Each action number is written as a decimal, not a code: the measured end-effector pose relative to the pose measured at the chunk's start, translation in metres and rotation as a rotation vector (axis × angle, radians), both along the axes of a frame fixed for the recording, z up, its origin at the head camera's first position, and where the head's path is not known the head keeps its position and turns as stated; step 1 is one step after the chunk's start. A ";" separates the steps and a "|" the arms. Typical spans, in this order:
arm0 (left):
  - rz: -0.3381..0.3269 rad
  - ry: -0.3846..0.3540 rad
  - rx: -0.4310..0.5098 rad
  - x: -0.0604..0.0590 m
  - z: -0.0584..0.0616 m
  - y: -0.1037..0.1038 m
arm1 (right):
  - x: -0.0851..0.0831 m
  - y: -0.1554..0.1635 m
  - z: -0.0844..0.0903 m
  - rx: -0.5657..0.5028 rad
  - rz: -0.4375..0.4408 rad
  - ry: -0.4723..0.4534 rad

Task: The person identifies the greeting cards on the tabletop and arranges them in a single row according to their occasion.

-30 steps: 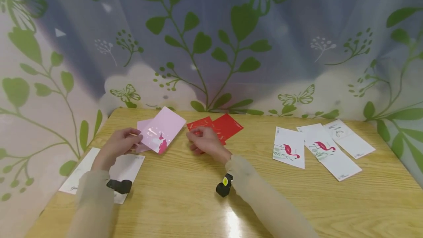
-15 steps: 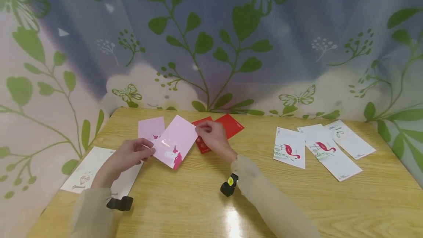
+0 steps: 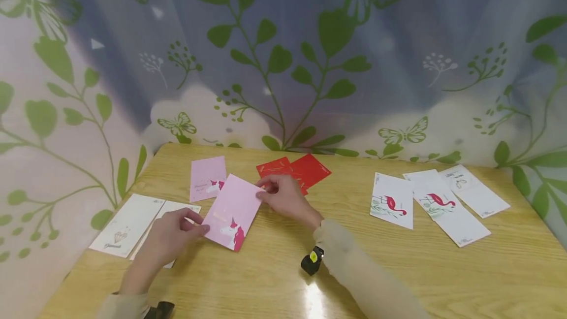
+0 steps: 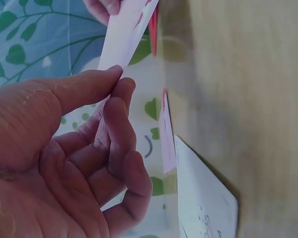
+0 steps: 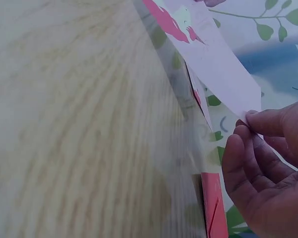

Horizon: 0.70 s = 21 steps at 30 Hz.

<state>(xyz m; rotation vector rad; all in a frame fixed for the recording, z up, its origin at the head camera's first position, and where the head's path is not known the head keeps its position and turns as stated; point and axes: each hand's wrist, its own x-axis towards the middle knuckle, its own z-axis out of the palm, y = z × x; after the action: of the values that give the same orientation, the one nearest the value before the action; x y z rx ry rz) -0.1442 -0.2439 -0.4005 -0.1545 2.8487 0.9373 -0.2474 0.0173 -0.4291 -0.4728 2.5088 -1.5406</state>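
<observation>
Spanning both hands (image 3: 230, 213) — pink card (image 3: 234, 210)

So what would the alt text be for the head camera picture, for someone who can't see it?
Two hands hold a pink card with a unicorn print over a wooden table: the left hand pinches its near corner, the right hand its far corner. Another pink card, red cards, flamingo cards and white cards lie around.

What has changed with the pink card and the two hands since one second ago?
The pink card came toward the person, off the second pink card. The right hand left the red cards and now pinches the pink card's far corner. The left hand kept its pinch. Flamingo cards stayed.
</observation>
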 end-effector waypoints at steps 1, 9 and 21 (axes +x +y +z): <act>0.009 -0.006 -0.010 0.003 -0.002 0.000 | 0.001 -0.001 0.000 0.009 0.018 0.012; 0.065 -0.057 -0.115 0.022 -0.007 -0.004 | 0.013 -0.017 -0.001 0.133 0.107 0.032; 0.109 -0.047 -0.228 0.039 -0.011 -0.012 | 0.019 -0.046 -0.001 0.238 0.198 0.051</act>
<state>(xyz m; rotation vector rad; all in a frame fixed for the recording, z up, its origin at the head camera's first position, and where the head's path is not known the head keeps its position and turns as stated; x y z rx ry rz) -0.1050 -0.2558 -0.4111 -0.3540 2.9202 0.6132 -0.2285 -0.0282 -0.4305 -0.7054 2.5497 -1.1568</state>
